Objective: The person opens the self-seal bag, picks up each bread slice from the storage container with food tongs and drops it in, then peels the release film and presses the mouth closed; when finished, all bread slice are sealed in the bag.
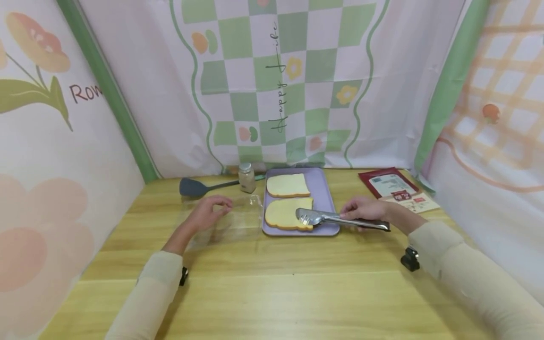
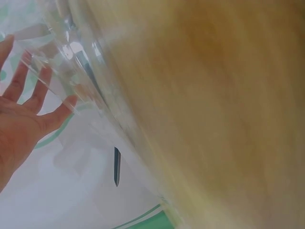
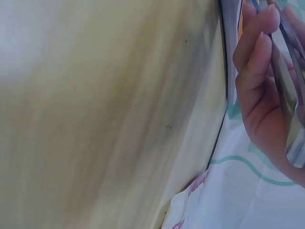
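Note:
My right hand [image 1: 366, 210] grips metal tongs [image 1: 361, 223] by their arms, also seen in the right wrist view with the fingers curled around the tongs [image 3: 285, 88]. The tongs' slotted head overlaps the right part of the nearer bread slice [image 1: 282, 212]. A second bread slice [image 1: 288, 184] lies behind it, both on a purple tray [image 1: 325, 193]. My left hand [image 1: 208, 213] is held over a clear plastic piece [image 1: 240, 231] left of the tray. Its fingers are spread and overlap the clear plastic [image 2: 88, 78] in the left wrist view.
Behind the clear plastic lie a dark spatula [image 1: 193, 187] and an upright small jar [image 1: 246, 178] with a metal lid. At the back right, a red packet [image 1: 384, 182] rests beside a cream-coloured packet [image 1: 420, 203]. Printed curtains [image 1: 276, 94] border the wooden table [image 1: 272, 293].

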`<state>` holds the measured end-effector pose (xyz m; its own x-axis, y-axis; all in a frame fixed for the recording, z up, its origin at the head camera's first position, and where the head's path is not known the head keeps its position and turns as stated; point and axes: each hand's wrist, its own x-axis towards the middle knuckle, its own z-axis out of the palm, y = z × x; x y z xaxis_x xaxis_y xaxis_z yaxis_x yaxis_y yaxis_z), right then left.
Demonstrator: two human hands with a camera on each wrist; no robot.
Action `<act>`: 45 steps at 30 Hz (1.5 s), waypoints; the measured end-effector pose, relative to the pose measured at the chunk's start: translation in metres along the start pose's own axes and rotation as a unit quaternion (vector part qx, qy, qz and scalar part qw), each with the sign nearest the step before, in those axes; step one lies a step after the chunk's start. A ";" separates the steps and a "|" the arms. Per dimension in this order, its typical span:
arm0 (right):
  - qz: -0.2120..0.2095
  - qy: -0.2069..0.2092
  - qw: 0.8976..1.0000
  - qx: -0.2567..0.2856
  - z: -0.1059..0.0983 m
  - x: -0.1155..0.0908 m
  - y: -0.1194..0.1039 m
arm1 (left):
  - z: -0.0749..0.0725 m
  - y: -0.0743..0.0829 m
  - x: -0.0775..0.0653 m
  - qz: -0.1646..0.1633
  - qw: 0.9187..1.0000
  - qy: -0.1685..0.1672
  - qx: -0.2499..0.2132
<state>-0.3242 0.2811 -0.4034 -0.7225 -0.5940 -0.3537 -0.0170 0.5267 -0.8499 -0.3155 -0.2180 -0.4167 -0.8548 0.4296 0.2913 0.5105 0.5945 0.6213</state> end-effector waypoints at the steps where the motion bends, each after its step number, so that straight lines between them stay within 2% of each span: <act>1: -0.003 0.006 1.000 -0.003 0.001 -0.001 0.000 | 0.000 0.000 0.000 0.001 1.000 0.000 0.001; 14: -0.046 0.092 0.993 -0.053 0.019 -0.013 -0.006 | 0.001 -0.002 0.001 -0.004 1.000 0.005 -0.003; 19: -0.060 0.105 0.990 -0.066 0.026 -0.022 -0.014 | 0.001 -0.001 0.001 -0.003 1.000 0.013 0.003; 25: -0.071 0.092 0.992 -0.051 0.035 -0.027 -0.027 | 0.000 -0.002 -0.001 0.014 0.999 0.035 0.011; 29: -0.075 0.075 0.993 -0.053 0.042 -0.026 -0.037 | 0.000 -0.004 -0.003 0.014 0.999 0.043 0.009; 35: -0.073 0.063 0.994 -0.052 0.053 -0.012 -0.052 | 0.000 -0.003 -0.004 0.006 0.999 0.052 0.006; 38: -0.065 0.062 0.995 -0.046 0.058 -0.003 -0.057 | 0.001 -0.002 -0.004 0.013 0.998 0.058 0.006; 45: -0.064 0.049 0.996 -0.043 0.068 0.011 -0.071 | 0.005 -0.002 0.000 0.020 0.998 0.052 -0.028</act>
<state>-0.2842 0.1959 -0.3740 -0.7747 -0.5992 -0.2021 -0.1690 0.5041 -0.8470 -0.3157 -0.2155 -0.4215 -0.8401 0.3784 0.3886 0.5412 0.5379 0.6464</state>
